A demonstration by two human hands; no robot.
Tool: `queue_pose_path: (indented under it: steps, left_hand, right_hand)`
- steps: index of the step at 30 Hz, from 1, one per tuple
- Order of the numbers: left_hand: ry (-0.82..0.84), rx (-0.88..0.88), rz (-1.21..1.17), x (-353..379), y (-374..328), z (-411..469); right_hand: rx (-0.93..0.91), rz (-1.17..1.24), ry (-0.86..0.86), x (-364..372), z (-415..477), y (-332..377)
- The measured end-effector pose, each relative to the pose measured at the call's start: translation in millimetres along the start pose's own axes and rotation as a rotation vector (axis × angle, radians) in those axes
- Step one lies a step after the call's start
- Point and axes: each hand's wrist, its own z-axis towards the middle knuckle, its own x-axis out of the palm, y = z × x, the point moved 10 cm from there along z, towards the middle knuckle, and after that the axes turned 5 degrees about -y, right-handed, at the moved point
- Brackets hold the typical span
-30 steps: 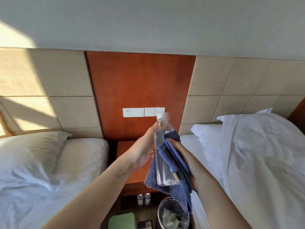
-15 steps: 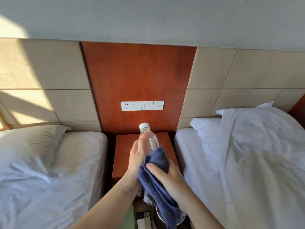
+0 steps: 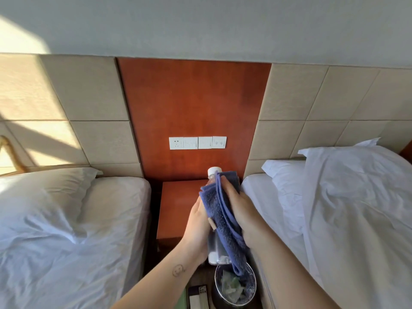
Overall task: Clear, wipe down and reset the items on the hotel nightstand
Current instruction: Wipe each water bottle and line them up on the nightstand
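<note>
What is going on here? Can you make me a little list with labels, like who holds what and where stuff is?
Place: hotel room, two white beds
Left hand: the left hand grips the water bottle
Right hand: the right hand presses the blue cloth round the bottle
Bottle: clear, white cap on, held up off the nightstand
Nightstand: nightstand, reddish wood, between the beds
Floor: bin with scraps inside, below the hands
Wall: white switch panel on the wood board

The wooden nightstand [image 3: 176,208] stands between the left bed [image 3: 73,241] and right bed [image 3: 334,219]; on the floor [image 3: 201,278] sit a bin [image 3: 254,279] and perhaps a remote [image 3: 199,297].
</note>
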Motion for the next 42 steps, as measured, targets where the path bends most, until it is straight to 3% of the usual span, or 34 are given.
queue_pose_path:
  steps: [4,8,12,15,23,31,34,38,42]
  left_hand:
    - [-0.011,0.009,-0.088,-2,-9,1]
    - [-0.091,0.023,-0.067,-17,-22,8]
    - [-0.163,0.047,0.008,-43,-29,15]
    - [-0.218,-0.094,-0.199,-64,-6,22]
    - [-0.343,-0.082,-0.372,-103,-14,7]
    - [-0.432,-0.085,-0.293,-144,-19,5]
    - [-0.367,-0.110,-0.348,-144,-17,3]
    - [-0.088,-0.246,-0.490,-122,-12,-3]
    - [0.112,-0.295,-0.456,-99,-23,-10]
  right_hand:
    - [0.024,0.117,0.010,6,-2,-13]
    - [0.029,-0.040,0.123,17,-23,-24]
    - [-0.066,-0.225,0.122,28,-32,-31]
    - [-0.138,-0.350,0.091,34,-31,-25]
    - [-0.393,-0.516,0.058,63,-23,11]
    - [-0.465,-0.593,0.128,86,-19,26]
    - [-0.464,-0.656,0.107,87,-11,32]
    - [-0.417,-0.768,0.055,92,6,26]
    - [-0.325,-0.744,0.112,108,17,8]
